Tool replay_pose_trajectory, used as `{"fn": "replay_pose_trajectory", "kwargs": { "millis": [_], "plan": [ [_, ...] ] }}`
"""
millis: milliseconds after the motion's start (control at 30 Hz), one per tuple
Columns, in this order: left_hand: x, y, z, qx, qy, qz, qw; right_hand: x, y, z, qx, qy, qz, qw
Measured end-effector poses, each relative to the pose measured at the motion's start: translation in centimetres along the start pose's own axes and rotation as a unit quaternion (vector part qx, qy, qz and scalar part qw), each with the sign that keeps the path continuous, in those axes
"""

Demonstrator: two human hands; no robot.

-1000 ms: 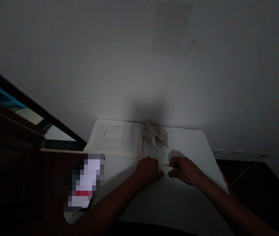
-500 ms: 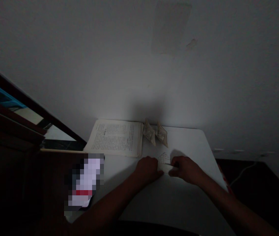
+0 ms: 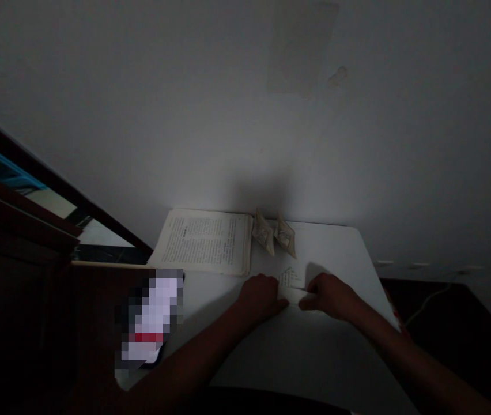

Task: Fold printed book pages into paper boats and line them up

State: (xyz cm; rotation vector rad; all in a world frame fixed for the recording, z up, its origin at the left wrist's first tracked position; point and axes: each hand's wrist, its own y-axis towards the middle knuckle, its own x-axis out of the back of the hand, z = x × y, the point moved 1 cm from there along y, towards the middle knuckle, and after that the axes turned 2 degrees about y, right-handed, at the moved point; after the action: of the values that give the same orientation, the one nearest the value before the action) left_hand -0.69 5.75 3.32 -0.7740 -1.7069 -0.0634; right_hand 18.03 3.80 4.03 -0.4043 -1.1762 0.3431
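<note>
A small folded piece of printed paper lies on the white table. My left hand is curled, its fingers pressing the paper's left part down. My right hand is also curled and pinches the paper's right edge. Behind them two folded paper shapes stand side by side near the wall. An open book with printed text lies to their left.
A blurred-out object rests at the table's left edge. Dark wooden furniture fills the left side. A pale wall rises right behind the table. A cable runs over the dark surface on the right.
My right hand has shifted slightly right and up along the paper's edge. The left hand stays in place on the paper.
</note>
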Motion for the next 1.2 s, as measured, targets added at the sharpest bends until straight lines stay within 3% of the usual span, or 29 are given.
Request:
{"fn": "replay_pose_trajectory", "kwargs": {
  "millis": [1200],
  "plan": [
    [0.3, -0.3, -0.2, 0.007, -0.012, 0.001, 1.0, -0.1, -2.9, -5.6, -0.047, 0.114, 0.053, 0.991]
  ]
}}
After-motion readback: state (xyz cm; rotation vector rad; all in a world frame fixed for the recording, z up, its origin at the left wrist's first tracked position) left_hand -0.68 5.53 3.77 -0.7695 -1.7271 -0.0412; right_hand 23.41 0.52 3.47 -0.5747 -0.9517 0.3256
